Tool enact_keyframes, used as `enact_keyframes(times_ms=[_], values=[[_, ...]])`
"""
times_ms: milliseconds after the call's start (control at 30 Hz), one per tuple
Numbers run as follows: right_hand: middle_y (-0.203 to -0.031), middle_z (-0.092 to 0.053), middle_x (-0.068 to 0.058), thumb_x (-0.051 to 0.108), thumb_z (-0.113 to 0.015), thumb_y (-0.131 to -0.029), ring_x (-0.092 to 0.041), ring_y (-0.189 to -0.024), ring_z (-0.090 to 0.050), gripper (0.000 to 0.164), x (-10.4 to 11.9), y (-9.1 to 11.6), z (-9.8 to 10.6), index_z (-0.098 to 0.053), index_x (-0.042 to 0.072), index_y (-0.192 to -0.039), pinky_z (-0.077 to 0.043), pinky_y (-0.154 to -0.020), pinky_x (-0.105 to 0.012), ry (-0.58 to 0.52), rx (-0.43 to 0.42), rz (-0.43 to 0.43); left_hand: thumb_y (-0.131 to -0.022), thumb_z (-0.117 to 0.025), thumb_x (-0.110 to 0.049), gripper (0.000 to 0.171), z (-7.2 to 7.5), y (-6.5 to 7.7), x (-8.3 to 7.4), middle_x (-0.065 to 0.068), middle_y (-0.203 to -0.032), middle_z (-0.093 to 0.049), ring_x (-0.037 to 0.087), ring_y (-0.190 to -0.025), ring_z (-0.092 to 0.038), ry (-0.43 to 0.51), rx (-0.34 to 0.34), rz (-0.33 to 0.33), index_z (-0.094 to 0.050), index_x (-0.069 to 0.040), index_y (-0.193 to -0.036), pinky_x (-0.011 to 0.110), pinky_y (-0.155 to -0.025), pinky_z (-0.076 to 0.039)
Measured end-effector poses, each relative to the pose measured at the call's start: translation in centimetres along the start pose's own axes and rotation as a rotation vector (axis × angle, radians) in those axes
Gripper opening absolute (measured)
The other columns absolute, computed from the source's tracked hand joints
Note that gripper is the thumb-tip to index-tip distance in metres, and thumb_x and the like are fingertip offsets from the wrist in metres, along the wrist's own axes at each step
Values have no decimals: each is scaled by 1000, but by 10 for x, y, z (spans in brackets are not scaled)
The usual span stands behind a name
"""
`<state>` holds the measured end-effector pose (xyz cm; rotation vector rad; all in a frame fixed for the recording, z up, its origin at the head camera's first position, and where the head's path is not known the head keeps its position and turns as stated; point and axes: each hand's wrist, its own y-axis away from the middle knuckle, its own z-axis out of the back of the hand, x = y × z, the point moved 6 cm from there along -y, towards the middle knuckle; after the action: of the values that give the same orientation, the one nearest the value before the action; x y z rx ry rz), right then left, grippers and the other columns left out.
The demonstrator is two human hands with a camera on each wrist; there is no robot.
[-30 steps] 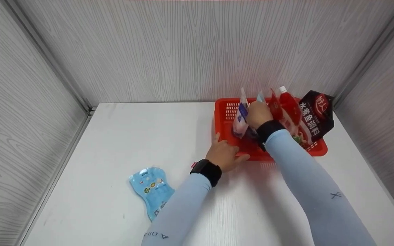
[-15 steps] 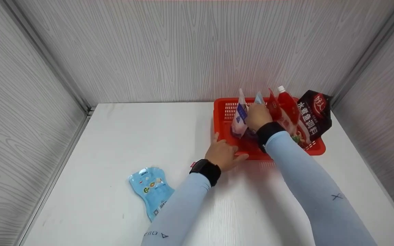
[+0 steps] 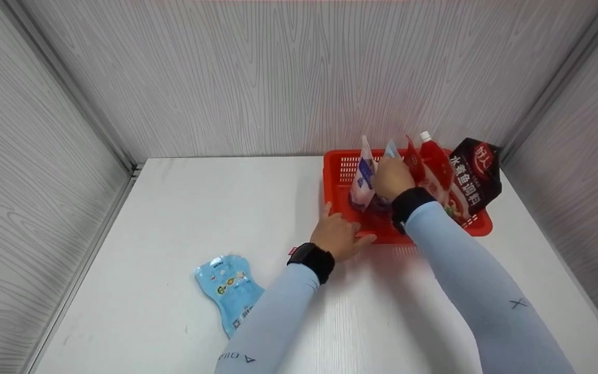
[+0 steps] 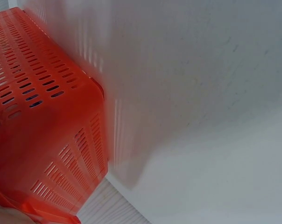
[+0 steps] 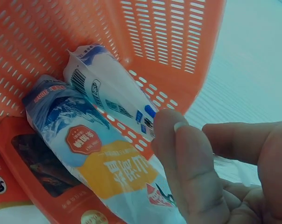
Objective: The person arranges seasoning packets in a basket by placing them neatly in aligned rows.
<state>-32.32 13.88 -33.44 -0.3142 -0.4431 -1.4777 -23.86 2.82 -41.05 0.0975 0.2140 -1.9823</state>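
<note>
A red plastic basket (image 3: pixel 333 187) stands at the back right with several pouches upright in it. My left hand (image 3: pixel 336 236) holds its front-left corner, thumb along the front rim and fingers bent over the edge. Above the pouches, my right hand (image 3: pixel 393 177) pinches the top of a light-blue pouch (image 3: pixel 391 149); the pinch is partly hidden in the head view. In the right wrist view this pouch (image 5: pixel 85 140) has a yellow patch, and my curled fingers (image 5: pixel 197 163) lie close to the thumb. Beside it leans a white-and-purple pouch (image 3: pixel 364 179).
Right of my hand stand a red packet (image 3: pixel 414 158), a spouted red pouch (image 3: pixel 436 163) and a black seasoning pouch (image 3: pixel 475 174) leaning over the rim. A blue pouch (image 3: pixel 231 288) lies flat on the white table (image 3: pixel 216 208), partly behind my left sleeve. Grey panels enclose three sides.
The basket and its contents appear shifted slightly left in the head view. My right hand stays at the pouch tops, and more of a purple pouch bottom shows under it. The left hand keeps its place.
</note>
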Motion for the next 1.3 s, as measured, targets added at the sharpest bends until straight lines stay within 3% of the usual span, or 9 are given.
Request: enact_keyframes(times_ms=[367, 567, 800, 967, 1133, 1300], values=[[-91, -63, -11, 21, -60, -88, -30, -76, -64, 30, 2, 9, 14, -57, 5, -113, -52, -67, -46, -36, -69, 68, -79, -41, -69, 51, 0, -1, 0, -12, -73, -64, 11, -85, -55, 12, -33, -7, -70, -28, -86, 50, -107, -4], [-90, -64, -13, 21, -57, -90, -28, -76, -64, 25, 4, 15, 26, -64, 3, -106, -52, -67, -43, -1, -150, 134, -81, -36, -69, 56, -3, 0, -1, -10, -73, -65, 15, -88, -54, -16, -17, -11, -71, -28, -97, 49, -107, 0], [-95, -65, -11, 21, -59, -89, -23, -72, -65, 24, 6, 36, 43, -65, 8, -108, -53, -63, -39, -32, -203, 229, -81, -32, -70, 63, -1, 1, -1, -9, -80, -67, 16, -93, -55, -45, -18, -24, -70, -26, -104, 50, -107, -2], [-94, -66, -9, 23, -61, -88, -21, -71, -64, 23, 11, 52, 50, -66, 8, -104, -53, -66, -40, -86, -237, 320, -81, -31, -71, 67, 1, 3, 9, -7, -85, -67, 16, -92, -53, -34, -24, -24, -70, -22, -104, 49, -107, -3], [-97, -66, -8, 24, -62, -87, -23, -76, -62, 22, 9, 68, 49, -67, 9, -102, -53, -69, -41, -114, -252, 369, -85, -48, -58, 51, 12, 13, 20, -3, -106, -60, 15, -101, -48, 25, -106, -67, -63, -18, -112, 45, -108, -12], [-100, -65, -7, 25, -64, -86, -21, -81, -61, 22, -3, 81, 44, -67, 11, -103, -53, -68, -37, -176, -226, 359, -89, -50, -47, 39, 35, 31, 29, -2, -105, -55, 15, -103, -46, 87, -234, -147, -59, -15, -110, 36, -103, -27]])
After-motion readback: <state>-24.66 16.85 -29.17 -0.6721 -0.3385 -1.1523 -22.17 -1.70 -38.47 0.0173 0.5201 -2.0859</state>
